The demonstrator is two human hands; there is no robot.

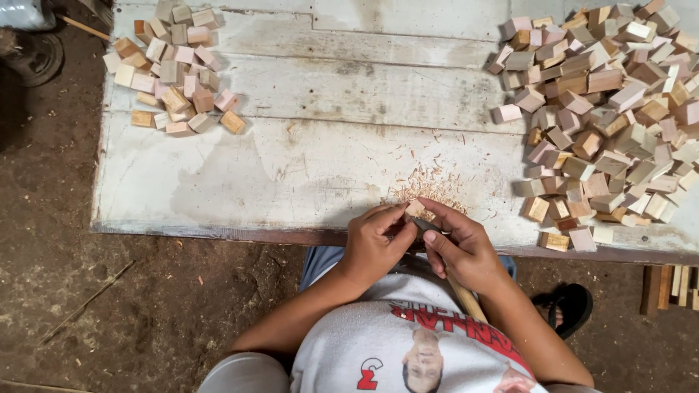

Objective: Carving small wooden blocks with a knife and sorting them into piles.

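At the bench's near edge, my left hand (373,244) is gripping a small wooden block (416,210) while my right hand (460,247) is clasping a carving knife (445,255); shavings (429,185) are gathering beside it, a small block pile (175,65) sitting at the far left corner, a large pile (604,109) right.

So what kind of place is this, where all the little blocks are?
Probably a simple woodcarving workshop. Heaps of small wooden blocks lie on a worn white board, wood shavings are piled by the hands, and the floor is bare dirt.
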